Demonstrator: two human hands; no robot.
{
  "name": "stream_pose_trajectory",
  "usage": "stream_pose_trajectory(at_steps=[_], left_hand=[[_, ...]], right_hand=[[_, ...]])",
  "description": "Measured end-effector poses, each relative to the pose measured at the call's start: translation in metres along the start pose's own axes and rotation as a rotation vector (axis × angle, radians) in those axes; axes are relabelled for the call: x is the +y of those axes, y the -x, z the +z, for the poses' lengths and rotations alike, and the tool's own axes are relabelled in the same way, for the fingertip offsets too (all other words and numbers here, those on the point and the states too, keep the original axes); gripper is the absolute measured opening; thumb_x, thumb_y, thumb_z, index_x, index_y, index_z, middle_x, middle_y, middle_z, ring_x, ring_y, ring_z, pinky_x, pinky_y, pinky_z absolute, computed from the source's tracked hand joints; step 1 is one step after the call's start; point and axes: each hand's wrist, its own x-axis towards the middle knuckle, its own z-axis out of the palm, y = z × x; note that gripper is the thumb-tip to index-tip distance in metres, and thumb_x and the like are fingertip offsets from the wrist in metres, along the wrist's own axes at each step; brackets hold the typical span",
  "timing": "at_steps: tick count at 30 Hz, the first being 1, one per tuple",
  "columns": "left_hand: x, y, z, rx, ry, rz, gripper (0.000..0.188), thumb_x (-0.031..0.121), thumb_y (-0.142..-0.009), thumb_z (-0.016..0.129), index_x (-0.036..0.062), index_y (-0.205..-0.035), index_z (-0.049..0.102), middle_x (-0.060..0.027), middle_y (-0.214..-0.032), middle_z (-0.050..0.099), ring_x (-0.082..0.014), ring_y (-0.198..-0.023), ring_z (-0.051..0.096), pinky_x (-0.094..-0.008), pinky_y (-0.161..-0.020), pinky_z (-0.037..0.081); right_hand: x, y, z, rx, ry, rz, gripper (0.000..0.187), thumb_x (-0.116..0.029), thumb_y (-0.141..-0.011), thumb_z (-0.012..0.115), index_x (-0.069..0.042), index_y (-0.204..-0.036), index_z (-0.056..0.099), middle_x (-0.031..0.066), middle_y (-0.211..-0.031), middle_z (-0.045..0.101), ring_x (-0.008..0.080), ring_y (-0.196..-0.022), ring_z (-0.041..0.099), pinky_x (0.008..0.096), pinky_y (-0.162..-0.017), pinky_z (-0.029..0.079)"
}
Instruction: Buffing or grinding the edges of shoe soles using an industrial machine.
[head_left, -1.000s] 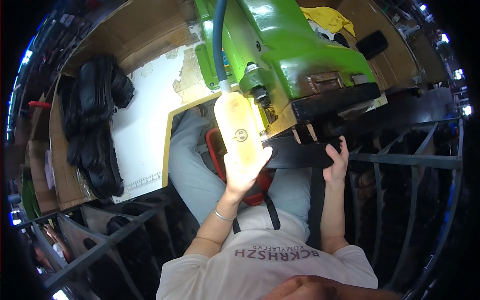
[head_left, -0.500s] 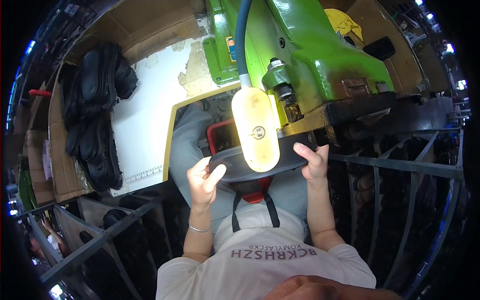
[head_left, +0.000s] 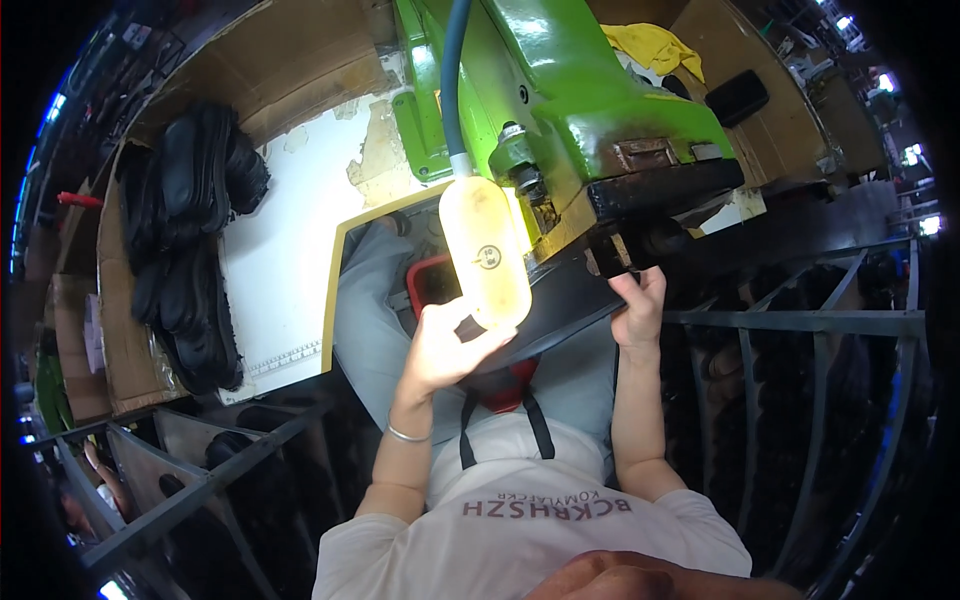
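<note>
A black shoe sole lies across my lap, under the head of a green machine. My left hand grips its left part, thumb along the near edge, with some fingers hidden behind the lamp. At the sole's right end my right hand pinches it between thumb and fingers, close beneath the machine's dark working arm. A lit, oval yellow lamp on a blue-grey flexible neck hangs over the sole and covers part of it. Its lower end overlaps my left hand in view.
Stacked black soles sit on the white tabletop at the left, inside cut cardboard walls. A yellow cloth lies behind the machine. Metal racks stand on both sides of me. Something red-framed shows below the table.
The sole has shifted right and tilted, its right end now closer under the machine's arm. My left hand has moved right to the lamp's lower end. The whole view has shifted slightly.
</note>
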Motion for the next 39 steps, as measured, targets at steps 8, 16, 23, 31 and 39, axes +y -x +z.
stream_pose_trajectory(at_steps=[8, 16, 23, 31, 39], left_hand=[[-0.008, 0.014, -0.001, 0.134, 0.040, 0.031, 0.021, 0.002, -0.072, 0.072, -0.0040, -0.091, 0.065, -0.0099, -0.084, 0.069, -0.0121, -0.074, 0.064, -0.0251, -0.071, 0.050], [-0.043, 0.068, 0.013, 0.163, 0.303, -0.109, 0.021, -0.003, -0.079, 0.067, -0.0021, -0.096, 0.055, -0.0087, -0.089, 0.066, -0.0092, -0.080, 0.060, -0.0229, -0.074, 0.048], [-0.025, -0.009, 0.046, 0.126, 0.184, -0.059, 0.022, 0.003, -0.082, 0.066, -0.0022, -0.102, 0.059, -0.0059, -0.092, 0.063, -0.0096, -0.083, 0.057, -0.0235, -0.076, 0.047], [-0.029, 0.007, 0.066, 0.298, 0.222, 0.004, 0.018, -0.003, -0.082, 0.064, -0.0046, -0.098, 0.058, -0.0056, -0.087, 0.063, -0.0076, -0.075, 0.058, -0.0197, -0.069, 0.047], [-0.016, -0.002, 0.088, 0.326, 0.515, -0.048, 0.015, -0.004, -0.081, 0.065, -0.0050, -0.096, 0.060, -0.0046, -0.085, 0.063, -0.0059, -0.073, 0.056, -0.0184, -0.067, 0.046]], right_hand=[[0.004, 0.003, 0.008, -0.029, 0.080, 0.035, 0.026, 0.001, -0.073, 0.067, -0.001, -0.097, 0.057, 0.0029, -0.087, 0.059, 0.0086, -0.078, 0.055, 0.0226, -0.073, 0.045], [0.015, 0.000, 0.044, -0.305, 0.173, 0.015, 0.034, 0.002, -0.069, 0.071, -0.001, -0.101, 0.059, 0.0031, -0.096, 0.063, 0.0093, -0.087, 0.058, 0.0228, -0.078, 0.046], [0.016, 0.023, 0.047, -0.110, 0.192, -0.075, 0.035, -0.003, -0.073, 0.073, 0.002, -0.104, 0.057, 0.0054, -0.097, 0.062, 0.0121, -0.089, 0.058, 0.0258, -0.082, 0.047], [0.048, 0.139, -0.038, -0.241, 0.270, 0.474, 0.037, 0.000, -0.078, 0.069, 0.009, -0.110, 0.052, 0.0109, -0.102, 0.061, 0.0155, -0.094, 0.059, 0.0272, -0.082, 0.048], [0.023, 0.132, -0.072, -0.177, 0.269, 0.415, 0.030, 0.002, -0.080, 0.065, 0.007, -0.105, 0.050, 0.0123, -0.097, 0.061, 0.0132, -0.084, 0.061, 0.0247, -0.069, 0.052]])
